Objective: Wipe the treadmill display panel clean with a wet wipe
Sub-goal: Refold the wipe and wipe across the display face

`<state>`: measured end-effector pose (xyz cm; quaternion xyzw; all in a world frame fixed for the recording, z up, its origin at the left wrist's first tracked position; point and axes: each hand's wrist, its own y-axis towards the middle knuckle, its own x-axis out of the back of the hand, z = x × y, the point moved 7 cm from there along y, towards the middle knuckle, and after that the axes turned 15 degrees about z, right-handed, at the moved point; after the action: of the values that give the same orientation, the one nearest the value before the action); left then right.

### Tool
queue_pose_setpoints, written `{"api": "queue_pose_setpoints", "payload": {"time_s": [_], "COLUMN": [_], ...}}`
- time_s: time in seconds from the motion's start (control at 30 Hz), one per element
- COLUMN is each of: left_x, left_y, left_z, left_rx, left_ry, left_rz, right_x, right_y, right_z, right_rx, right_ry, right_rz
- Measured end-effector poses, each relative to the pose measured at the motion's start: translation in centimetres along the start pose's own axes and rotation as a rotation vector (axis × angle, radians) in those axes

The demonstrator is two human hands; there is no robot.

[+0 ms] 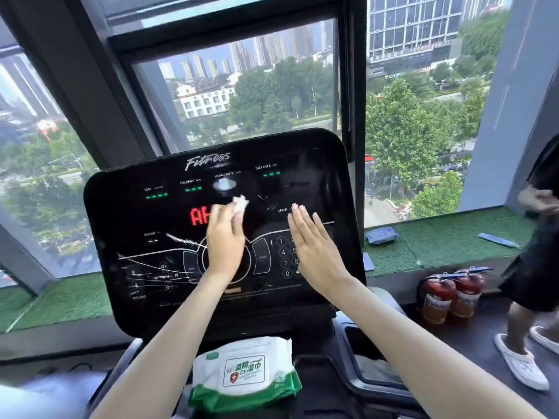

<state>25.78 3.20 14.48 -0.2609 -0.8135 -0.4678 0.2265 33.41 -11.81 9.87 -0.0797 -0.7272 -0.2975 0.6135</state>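
Pinching a small crumpled wet wipe at its fingertips, the left hand is working over the middle of the treadmill display panel, its fingers closed on the wad so that only a white tuft is showing above them. That tuft is sitting just right of the red lettering and below the cloudy smear under the heart-rate label. The right hand is lying flat and open, holding nothing, over the number keypad to the right of the red lettering; whether the palm is actually pressing on the panel I cannot tell.

The wipe is looking soft, damp and nearly weightless, so it is probably best gripped bunched between thumb and fingertips, with a pad of it left proud for contact. The panel is appearing rigid, glossy and tilted back; it is likely taking firm strokes, though the touch keys may be answering to pressure. Pale streaks are still showing left of and below the red lettering. The wipe pack is resting well below it, at the console's foot.
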Motion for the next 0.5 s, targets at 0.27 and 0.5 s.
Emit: {"api": "queue_pose_setpoints", "payload": {"time_s": [0.27, 0.5], "left_x": [-1.8, -2.5], "left_y": [0.5, 1.8], "left_z": [-2.2, -4.0], "left_rx": [-0.194, -0.202], "left_ry": [0.118, 0.128], "left_rz": [0.163, 0.134], "right_x": [-0.3, -0.5], "right_y": [0.1, 0.2], "right_z": [-0.4, -0.4], "right_rx": [0.039, 0.035], "right_ry": [-0.021, -0.038], "right_rz": [0.002, 0.006]}}
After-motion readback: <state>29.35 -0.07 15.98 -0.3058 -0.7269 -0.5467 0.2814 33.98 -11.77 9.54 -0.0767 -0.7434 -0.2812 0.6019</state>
